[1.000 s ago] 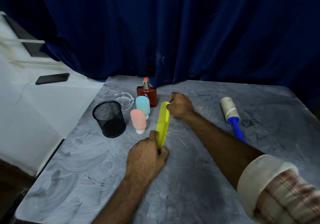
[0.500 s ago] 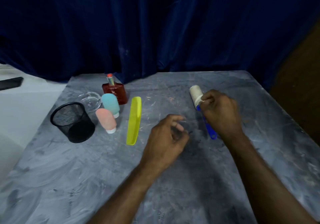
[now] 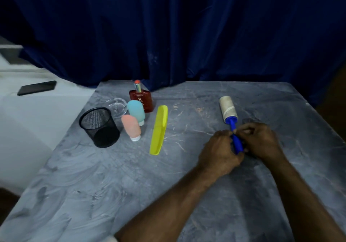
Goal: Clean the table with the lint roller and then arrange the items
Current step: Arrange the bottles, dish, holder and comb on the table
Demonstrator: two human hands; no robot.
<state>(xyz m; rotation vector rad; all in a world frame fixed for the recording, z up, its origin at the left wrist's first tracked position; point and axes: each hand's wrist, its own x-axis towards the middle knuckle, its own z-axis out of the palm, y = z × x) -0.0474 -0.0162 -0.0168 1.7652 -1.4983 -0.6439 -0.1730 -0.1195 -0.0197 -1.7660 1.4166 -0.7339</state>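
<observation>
Lint roller (image 3: 230, 119) on the right half of the worktop (image 3: 112, 185), lying flat, pale roll pointing away toward the curtain (image 3: 187, 35), blue handle toward the body. Left hand (image 3: 219, 152) and right hand (image 3: 262, 141) clasping that handle from either side, fingers (image 3: 247, 131) curled round it, roll end free and seemingly resting on the worktop.

Probably light and stiff: hard plastic handle, paper roll on a spindle. Smooth handle, so better a full wrap than a fingertip pinch. Best taken by the handle only, given the sticky sheet on the roll, apt to cling to skin and to spin if held. Looks greyed with lint, perhaps due a fresh sheet. Little risk of breakage if dropped.

Counting:
- one lint roller
- one yellow comb (image 3: 159, 129), flat, left of centre
- one black mesh cup (image 3: 99, 127)
- two soft squeeze bottles standing cap-down just beside each other, a pink bottle (image 3: 131, 127) and a pale blue bottle (image 3: 136, 109)
- one red perfume bottle (image 3: 140, 100) behind them
- one clear glass dish (image 3: 117, 106) between cup and perfume bottle
- one dark phone (image 3: 36, 87) on the white surface to the left, well apart
</observation>
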